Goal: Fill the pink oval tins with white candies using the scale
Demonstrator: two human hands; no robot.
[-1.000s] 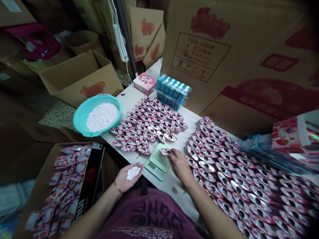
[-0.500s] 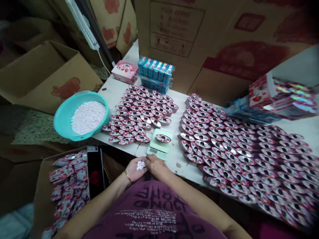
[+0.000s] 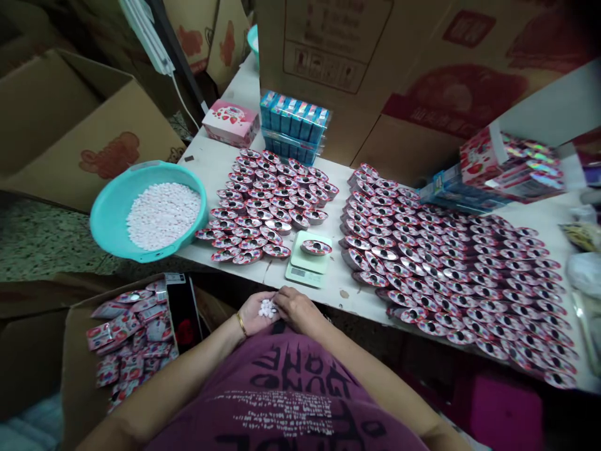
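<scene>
Cupped palm-up in front of my body, my left hand (image 3: 254,314) holds a small heap of white candy tablets (image 3: 267,309). My right hand (image 3: 297,308) lies against it, its fingers bent in at the edge of the heap; whether a tablet is pinched in them is hidden. Just beyond the hands, a pale green digital scale (image 3: 306,275) rests on the table edge. One oval-topped red and white pack (image 3: 316,247) with a dark hole in its top stands on the scale. Left of the hands, a turquoise basin (image 3: 101,210) holds many more white tablets (image 3: 162,216).
Rows of similar packs (image 3: 253,203) stand left of the scale, and a larger block of packs (image 3: 436,269) fills the right. Behind are a pink box (image 3: 231,122), blue wrapped packs (image 3: 295,125) and a large carton (image 3: 328,81). A carton (image 3: 77,351) of filled packs stands lower left.
The view has shifted, so the table sits a little higher and more of its right end shows. Both hands stay together over the tablets, now a bit farther from the scale in view.
</scene>
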